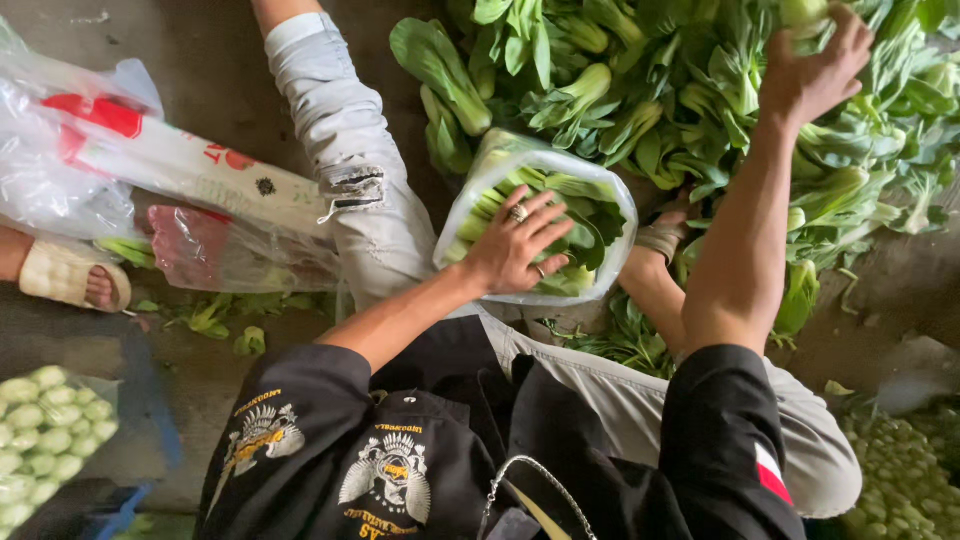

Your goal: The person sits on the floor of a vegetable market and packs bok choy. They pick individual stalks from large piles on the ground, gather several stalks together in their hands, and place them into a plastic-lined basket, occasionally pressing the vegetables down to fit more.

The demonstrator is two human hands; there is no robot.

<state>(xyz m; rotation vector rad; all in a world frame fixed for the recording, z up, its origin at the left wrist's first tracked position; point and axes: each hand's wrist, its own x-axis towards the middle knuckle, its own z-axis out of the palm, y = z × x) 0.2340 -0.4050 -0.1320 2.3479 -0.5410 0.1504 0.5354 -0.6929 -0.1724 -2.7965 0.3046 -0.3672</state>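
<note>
Bok choy bag (600,200), left hand (515,250) flat on it, right hand (815,70) gripping bok choy stalk (803,12) from pile (690,100)

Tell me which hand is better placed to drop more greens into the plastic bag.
The right hand, probably: its fingers already grip a bunch from the pile of greens. The left hand lies spread over the bag, steadying it.

- Clear plastic bag of green bok choy (590,190), centre, open-mouthed.
- Crumpled clear plastic wrappers with red-and-white print (150,160), far left on the floor.
- Clear bag of small pale-green rounds (45,440), bottom left.
</note>
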